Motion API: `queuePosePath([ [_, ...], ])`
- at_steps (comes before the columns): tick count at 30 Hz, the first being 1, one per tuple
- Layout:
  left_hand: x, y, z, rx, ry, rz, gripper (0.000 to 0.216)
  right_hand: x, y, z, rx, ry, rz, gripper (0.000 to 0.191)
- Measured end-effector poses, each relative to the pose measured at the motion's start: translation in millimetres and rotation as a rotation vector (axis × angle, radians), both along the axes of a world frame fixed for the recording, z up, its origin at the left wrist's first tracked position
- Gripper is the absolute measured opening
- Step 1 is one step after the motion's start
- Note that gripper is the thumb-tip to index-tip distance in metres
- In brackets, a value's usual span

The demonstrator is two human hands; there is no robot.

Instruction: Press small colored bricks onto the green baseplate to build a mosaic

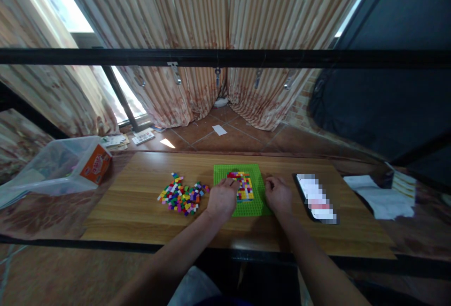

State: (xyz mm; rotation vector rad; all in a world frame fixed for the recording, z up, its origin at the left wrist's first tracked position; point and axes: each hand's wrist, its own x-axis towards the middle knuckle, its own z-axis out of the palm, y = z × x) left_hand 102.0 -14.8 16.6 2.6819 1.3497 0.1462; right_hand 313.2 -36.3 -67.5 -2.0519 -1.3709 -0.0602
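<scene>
A green baseplate [254, 174] lies at the middle of the wooden table [141, 184], with a patch of small coloured bricks [243, 185] built on it. My left hand [221, 199] rests on the plate's left edge, fingers curled, its fingertips touching the brick patch; what they pinch is too small to make out. My right hand [278, 195] sits at the plate's right edge, fingers curled under. A loose pile of small coloured bricks [181, 194] lies on the table just left of my left hand.
A phone [316, 198] lies to the right of the plate, with white paper [380, 195] further right. A clear plastic tub [52, 165] with an orange label stands at the far left. A black bar [225, 57] crosses the view; curtains hang behind.
</scene>
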Motion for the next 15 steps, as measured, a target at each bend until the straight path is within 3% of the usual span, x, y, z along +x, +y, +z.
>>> queuePosePath([
  [8,3.1,-0.6,-4.4,-0.010,-0.081,0.030,0.026,-0.5,0.6,0.1,0.018,-0.003,0.007,0.025],
  [15,2.1,-3.7,-3.2,-0.082,-0.336,0.165,0.017,-2.4,0.8,1.4,-0.002,0.024,-0.011,0.025],
])
